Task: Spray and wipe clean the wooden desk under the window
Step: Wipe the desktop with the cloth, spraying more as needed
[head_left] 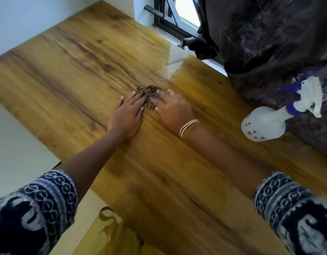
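**Patterned sleeves, two hands wiping a wooden desk**

Nearest the lens: dark blue-and-white patterned sleeves, forearms reaching away over the wooden desk.

At mid-desk, a small dark, patterned cloth, bunched and blurred. Pressed on its near-left edge, the left hand, palm down, fingers straight and together, gripping nothing. Just right of the cloth, touching it, the right hand, blurred; fingers spread over the cloth's right side, too smeared to tell whether pressing flat or pinching. Gold bangles at that wrist.

Beyond the cloth, toward the window, a glossy wet patch catching the light near the desk's far edge. Well right of the cloth, a white spray bottle with a blue collar, lying tilted against a dark curtain draped down from the window onto the desk.

Step in hand, judged from this: wiping, spraying apparently done for now, bottle set aside. Next move likely calls for pushing the cloth outward to the wet patch by the window, with steady downward pressure, then across the dry-looking stretch left of the cloth.
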Motion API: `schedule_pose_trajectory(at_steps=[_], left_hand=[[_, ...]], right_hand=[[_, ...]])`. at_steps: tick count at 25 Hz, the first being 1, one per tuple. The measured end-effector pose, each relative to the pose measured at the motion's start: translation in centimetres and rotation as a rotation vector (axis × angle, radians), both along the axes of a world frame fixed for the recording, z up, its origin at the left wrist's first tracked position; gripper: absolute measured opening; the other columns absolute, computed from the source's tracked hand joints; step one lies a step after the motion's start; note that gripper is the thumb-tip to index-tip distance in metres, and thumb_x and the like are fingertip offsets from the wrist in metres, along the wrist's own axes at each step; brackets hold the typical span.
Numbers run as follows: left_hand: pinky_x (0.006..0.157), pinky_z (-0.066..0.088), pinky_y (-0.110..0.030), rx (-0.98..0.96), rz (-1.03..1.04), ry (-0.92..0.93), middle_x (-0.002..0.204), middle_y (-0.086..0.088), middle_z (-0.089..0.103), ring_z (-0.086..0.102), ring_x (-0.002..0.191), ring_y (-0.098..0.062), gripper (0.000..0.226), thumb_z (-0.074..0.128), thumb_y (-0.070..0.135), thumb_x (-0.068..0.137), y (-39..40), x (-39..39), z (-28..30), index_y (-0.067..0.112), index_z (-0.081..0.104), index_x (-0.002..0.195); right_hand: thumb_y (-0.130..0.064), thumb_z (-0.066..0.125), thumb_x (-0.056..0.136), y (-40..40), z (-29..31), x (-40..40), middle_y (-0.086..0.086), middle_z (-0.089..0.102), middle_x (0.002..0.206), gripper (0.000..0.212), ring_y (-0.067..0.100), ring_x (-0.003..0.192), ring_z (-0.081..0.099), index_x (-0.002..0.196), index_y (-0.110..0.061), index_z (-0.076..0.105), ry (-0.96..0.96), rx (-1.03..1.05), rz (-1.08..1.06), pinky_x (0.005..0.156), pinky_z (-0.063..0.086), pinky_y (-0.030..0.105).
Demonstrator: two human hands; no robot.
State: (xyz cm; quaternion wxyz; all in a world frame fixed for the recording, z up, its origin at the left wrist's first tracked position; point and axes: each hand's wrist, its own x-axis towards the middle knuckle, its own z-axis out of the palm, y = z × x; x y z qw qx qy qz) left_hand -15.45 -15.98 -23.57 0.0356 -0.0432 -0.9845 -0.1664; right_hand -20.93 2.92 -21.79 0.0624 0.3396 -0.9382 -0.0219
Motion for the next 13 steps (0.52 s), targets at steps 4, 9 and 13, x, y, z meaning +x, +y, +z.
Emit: schedule_pose_trajectory(at_steps=[4, 9, 13], left_hand=[[0.121, 0.013, -0.041, 0.035, -0.023, 0.001, 0.160, 0.009, 0.022, 0.012, 0.149, -0.008, 0.049, 0.029, 0.029, 0.104, -0.4, 0.2, 0.0, 0.030, 0.026, 0.152], [0.120, 0.014, -0.041, 0.035, -0.011, 0.020, 0.159, 0.008, 0.025, 0.015, 0.148, -0.009, 0.048, 0.029, 0.028, 0.103, -0.1, 0.3, 0.2, 0.029, 0.029, 0.151], [0.120, 0.014, -0.041, 0.017, 0.005, 0.019, 0.159, 0.008, 0.026, 0.016, 0.148, -0.010, 0.048, 0.030, 0.027, 0.103, 0.0, 0.2, 0.1, 0.029, 0.030, 0.151]], right_hand=[[-0.026, 0.039, 0.100, 8.3, 1.5, -10.2, 0.014, 0.042, 0.149, 0.042, 0.038, 0.127, 0.045, 0.140, -0.018, 0.049, -0.017, -0.178, -0.655, 0.103, 0.038, 0.047], [-0.031, 0.033, 0.098, 5.0, 0.7, -4.7, 0.016, 0.051, 0.142, 0.047, 0.040, 0.124, 0.047, 0.136, -0.016, 0.056, 0.033, -0.249, -0.569, 0.103, 0.039, 0.050], [-0.031, 0.051, 0.093, 1.3, 0.6, 13.1, 0.013, 0.058, 0.136, 0.039, 0.038, 0.122, 0.053, 0.130, -0.022, 0.062, -0.093, -0.252, -0.071, 0.101, 0.045, 0.048]])
